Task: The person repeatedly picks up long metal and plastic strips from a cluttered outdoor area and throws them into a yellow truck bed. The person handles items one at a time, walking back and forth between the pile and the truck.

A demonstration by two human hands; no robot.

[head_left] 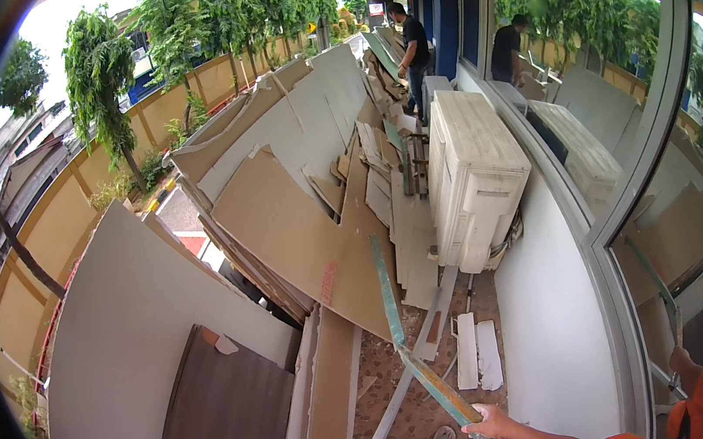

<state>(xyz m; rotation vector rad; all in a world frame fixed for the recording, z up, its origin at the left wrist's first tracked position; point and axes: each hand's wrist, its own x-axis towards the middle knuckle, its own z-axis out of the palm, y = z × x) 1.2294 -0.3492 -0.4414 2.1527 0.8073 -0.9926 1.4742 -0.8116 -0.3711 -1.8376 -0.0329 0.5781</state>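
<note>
My right hand (489, 423) is closed around the near end of a long wooden strip (435, 382) with worn green paint and a bare brown face. The strip slants away from me over the floor and bends sharply partway. A second green length (386, 290) continues from that bend against the brown boards; I cannot tell whether it is one broken piece or two. A long pale metal-like strip (387, 421) crosses beneath it. My left hand is outside the picture. An orange sleeve and an arm show as a reflection in the window at the right.
Large gypsum-like boards (282, 228) lean in a stack on the left, beside a dark brown panel (222, 415). An air-conditioner outdoor unit (474, 178) stands by the window wall. White scraps (467, 353) lie on the brown floor (377, 392). Farther off, a person (414, 49) stands among debris.
</note>
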